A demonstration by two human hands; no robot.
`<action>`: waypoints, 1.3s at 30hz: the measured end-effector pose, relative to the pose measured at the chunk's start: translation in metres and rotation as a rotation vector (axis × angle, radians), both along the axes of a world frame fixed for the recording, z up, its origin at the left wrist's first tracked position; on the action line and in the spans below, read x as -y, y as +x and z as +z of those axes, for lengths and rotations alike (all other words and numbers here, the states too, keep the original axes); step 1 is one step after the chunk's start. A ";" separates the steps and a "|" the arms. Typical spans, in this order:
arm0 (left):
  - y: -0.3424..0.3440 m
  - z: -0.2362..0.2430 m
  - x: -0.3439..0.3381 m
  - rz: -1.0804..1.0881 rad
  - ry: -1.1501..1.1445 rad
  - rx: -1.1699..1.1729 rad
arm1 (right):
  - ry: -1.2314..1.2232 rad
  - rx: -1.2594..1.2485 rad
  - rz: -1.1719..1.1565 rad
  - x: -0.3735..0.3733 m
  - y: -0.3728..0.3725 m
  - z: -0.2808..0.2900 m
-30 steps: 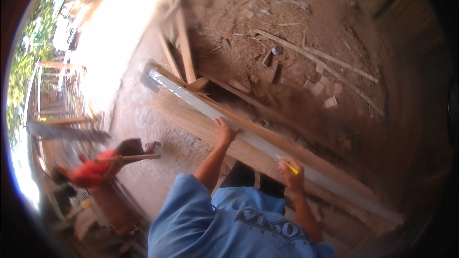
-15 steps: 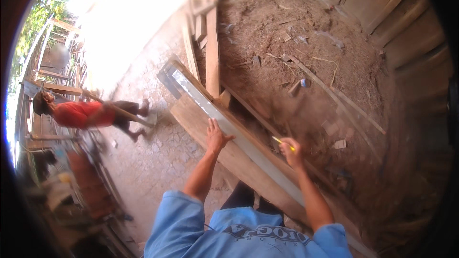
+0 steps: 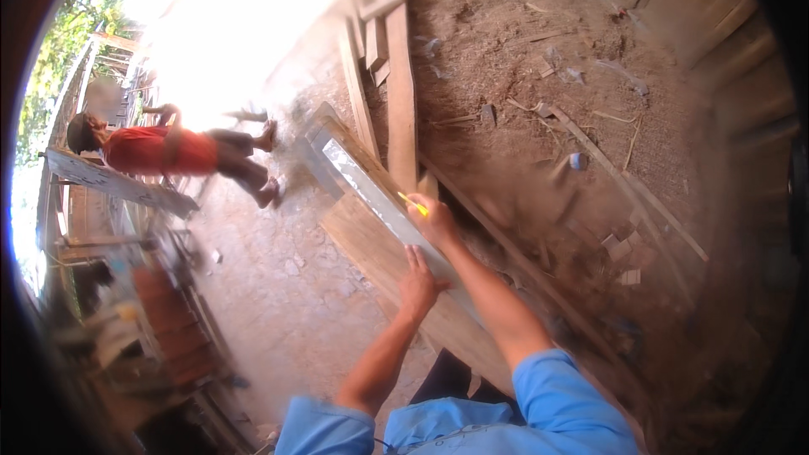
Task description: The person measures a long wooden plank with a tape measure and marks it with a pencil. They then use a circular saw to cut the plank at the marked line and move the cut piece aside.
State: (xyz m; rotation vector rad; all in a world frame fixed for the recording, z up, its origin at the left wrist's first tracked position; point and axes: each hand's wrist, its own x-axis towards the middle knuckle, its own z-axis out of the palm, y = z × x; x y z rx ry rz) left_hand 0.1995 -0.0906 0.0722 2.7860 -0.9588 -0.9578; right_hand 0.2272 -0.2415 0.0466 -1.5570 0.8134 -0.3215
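A long grey straightedge (image 3: 364, 188) with a worn whitish strip lies lengthwise over a wide wooden plank (image 3: 371, 257). My left hand (image 3: 421, 285) rests on the straightedge with its fingers stretched out and the thumb apart, gripping nothing. Just beyond it, my right hand (image 3: 434, 223) is closed around a slim yellow pencil (image 3: 411, 203), held near the far side of the straightedge. The pencil points up and left; whether its tip touches wood I cannot tell.
Loose boards (image 3: 401, 93) lie just past the plank's far end. Thin wood strips (image 3: 594, 152) and scraps litter the dirt floor at right. On the left stands a person in a red shirt (image 3: 160, 150), near a pale board (image 3: 118, 181) and stacked brown pieces (image 3: 173, 320).
My right hand has moved up and left along the straightedge with the pencil, passing beyond my left hand. The left hand now sits nearer me along it. The person at left has shifted stance.
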 end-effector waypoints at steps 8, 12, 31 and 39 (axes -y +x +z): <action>0.004 0.005 0.005 -0.021 0.058 0.010 | 0.056 -0.020 0.095 0.008 0.088 -0.024; 0.005 0.003 0.006 0.056 0.022 -0.031 | -0.062 -0.034 0.160 0.009 0.115 -0.041; 0.003 -0.004 0.003 -0.003 0.019 -0.010 | -0.085 -0.153 0.276 0.031 0.076 -0.020; 0.001 0.001 0.006 0.038 -0.024 -0.035 | -0.167 -0.247 0.427 0.036 0.125 -0.025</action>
